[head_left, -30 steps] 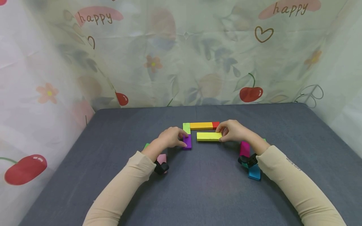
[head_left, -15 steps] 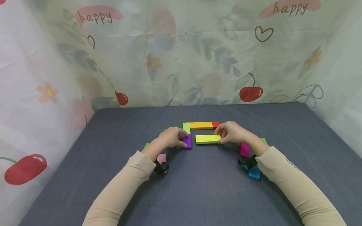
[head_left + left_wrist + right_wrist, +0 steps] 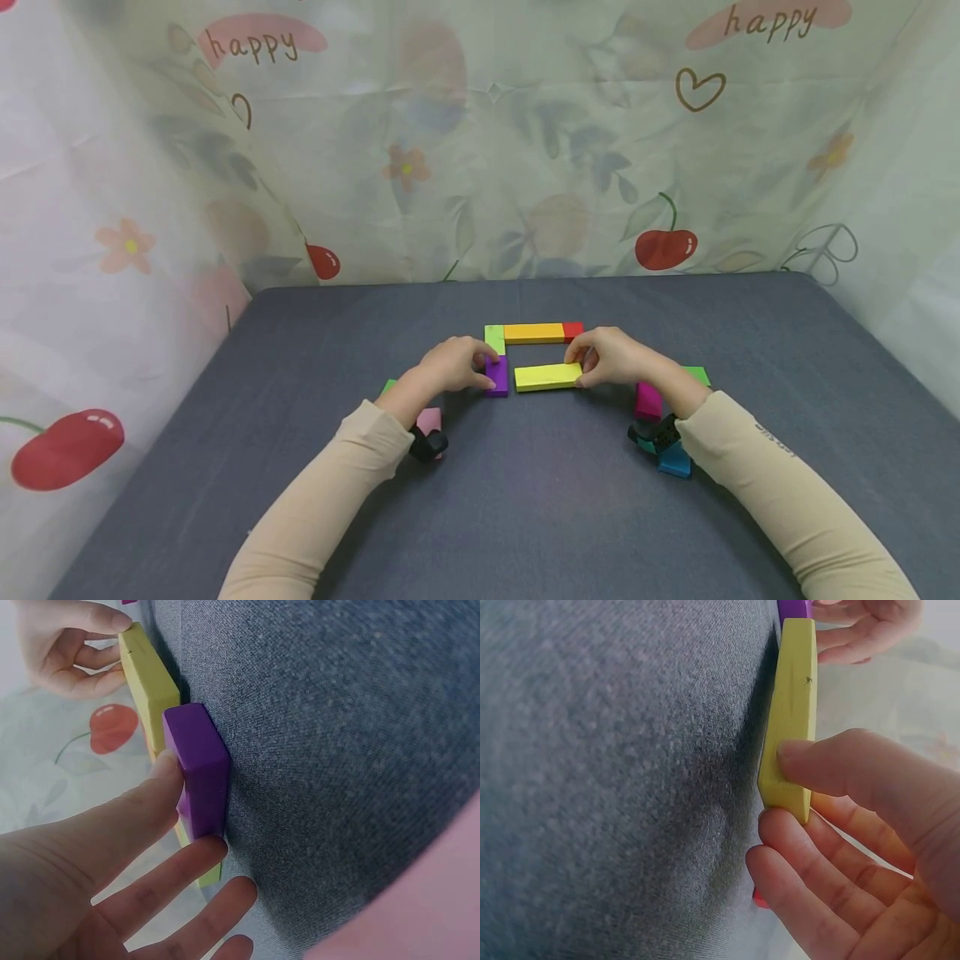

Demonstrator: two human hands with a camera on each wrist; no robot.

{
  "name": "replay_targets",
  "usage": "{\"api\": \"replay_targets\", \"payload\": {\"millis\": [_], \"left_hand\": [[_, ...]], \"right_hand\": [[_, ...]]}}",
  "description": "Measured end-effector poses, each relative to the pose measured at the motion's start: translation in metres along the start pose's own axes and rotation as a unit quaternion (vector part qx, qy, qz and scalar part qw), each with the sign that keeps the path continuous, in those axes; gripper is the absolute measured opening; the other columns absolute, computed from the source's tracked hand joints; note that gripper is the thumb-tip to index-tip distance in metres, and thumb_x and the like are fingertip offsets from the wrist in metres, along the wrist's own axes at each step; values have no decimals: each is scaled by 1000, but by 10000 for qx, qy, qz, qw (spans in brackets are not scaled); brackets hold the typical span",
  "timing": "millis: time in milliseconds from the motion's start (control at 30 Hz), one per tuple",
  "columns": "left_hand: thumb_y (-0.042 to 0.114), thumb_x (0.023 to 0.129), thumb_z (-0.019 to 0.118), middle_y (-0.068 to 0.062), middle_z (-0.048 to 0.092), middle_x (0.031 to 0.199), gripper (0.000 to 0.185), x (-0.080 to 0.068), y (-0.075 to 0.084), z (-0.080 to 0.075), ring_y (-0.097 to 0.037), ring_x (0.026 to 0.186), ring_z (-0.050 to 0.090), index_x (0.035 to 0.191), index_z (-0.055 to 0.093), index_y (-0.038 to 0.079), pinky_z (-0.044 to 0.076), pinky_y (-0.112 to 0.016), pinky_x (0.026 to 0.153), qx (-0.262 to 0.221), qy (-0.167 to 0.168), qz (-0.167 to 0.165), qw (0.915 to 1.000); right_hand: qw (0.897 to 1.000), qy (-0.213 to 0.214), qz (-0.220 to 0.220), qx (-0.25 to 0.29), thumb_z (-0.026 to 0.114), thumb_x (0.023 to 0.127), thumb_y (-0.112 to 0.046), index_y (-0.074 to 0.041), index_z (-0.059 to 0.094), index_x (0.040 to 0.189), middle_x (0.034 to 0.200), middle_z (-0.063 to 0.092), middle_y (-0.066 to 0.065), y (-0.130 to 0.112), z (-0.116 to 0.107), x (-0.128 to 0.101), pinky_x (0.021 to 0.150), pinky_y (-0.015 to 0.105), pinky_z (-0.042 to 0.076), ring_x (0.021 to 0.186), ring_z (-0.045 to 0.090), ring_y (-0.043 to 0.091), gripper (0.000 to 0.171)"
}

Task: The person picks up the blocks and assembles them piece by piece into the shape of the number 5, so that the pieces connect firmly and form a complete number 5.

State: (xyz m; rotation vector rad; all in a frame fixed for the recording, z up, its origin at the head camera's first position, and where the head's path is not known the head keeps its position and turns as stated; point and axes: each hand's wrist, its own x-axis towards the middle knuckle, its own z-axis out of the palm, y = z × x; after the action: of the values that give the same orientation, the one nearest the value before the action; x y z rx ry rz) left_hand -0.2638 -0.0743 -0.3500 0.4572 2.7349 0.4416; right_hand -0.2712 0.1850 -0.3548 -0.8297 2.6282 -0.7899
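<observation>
The right hand (image 3: 611, 357) pinched the near end of the yellow block (image 3: 548, 377), thumb on top and fingers under its end face, as the right wrist view showed (image 3: 791, 712). The left hand (image 3: 453, 364) held the purple block (image 3: 497, 375), thumb and forefinger pressed to its sides while the other fingers lay loose on the cloth (image 3: 196, 769).

The yellow block lay flat on the grey table (image 3: 540, 500), its far end just beside the purple one, a thin gap between them. Behind sat a row: light green block (image 3: 494, 338), orange block (image 3: 534, 333), red block (image 3: 573, 330).

The risk, as I judged it: a push too hard would knock purple askew or shove it off the green one, since only two fingers steadied it. The yellow block also sat slightly skewed, so its corner might catch first.

The head view gave the whole layout, plus the pink (image 3: 429, 421), magenta (image 3: 648, 400) and blue (image 3: 674, 460) blocks near the wrists. Only the wrist views showed finger placement and the gap.
</observation>
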Motion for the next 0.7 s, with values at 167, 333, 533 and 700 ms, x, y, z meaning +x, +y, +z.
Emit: {"api": "replay_targets", "payload": {"millis": [167, 333, 533, 700], "left_hand": [[29, 81, 73, -6, 64, 117, 46, 1, 0, 0, -20, 99, 59, 124, 61, 22, 49, -37, 89, 0, -13, -12, 10000], [29, 80, 73, -6, 64, 117, 46, 1, -1, 1, -19, 98, 59, 124, 61, 22, 49, -37, 87, 0, 13, -4, 10000], [29, 80, 73, -6, 65, 115, 45, 0, -1, 1, -19, 96, 59, 123, 61, 22, 49, -36, 86, -29, 32, 0, 10000], [29, 80, 73, -6, 65, 116, 45, 0, -1, 0, -19, 97, 59, 123, 61, 22, 49, -36, 87, -34, 10, -18, 10000]], "right_hand": [[10000, -43, 43, -14, 74, 76, -7, -3, 67, 98, 95, 67, 10, 0, 1, 0, 70, 27, 52, 76, 61, 14, 23], [10000, -66, 5, -41, 73, 77, -8, -3, 67, 98, 95, 67, 10, 0, 2, 2, 70, 27, 52, 76, 61, 14, 23], [9999, -112, -3, -73, 74, 76, -9, -2, 66, 98, 94, 67, 10, -1, 4, 2, 70, 26, 52, 75, 59, 13, 24], [9998, -148, 10, -99, 75, 76, -9, -2, 67, 98, 94, 67, 10, -2, 5, 3, 69, 26, 52, 74, 59, 13, 25]]}}
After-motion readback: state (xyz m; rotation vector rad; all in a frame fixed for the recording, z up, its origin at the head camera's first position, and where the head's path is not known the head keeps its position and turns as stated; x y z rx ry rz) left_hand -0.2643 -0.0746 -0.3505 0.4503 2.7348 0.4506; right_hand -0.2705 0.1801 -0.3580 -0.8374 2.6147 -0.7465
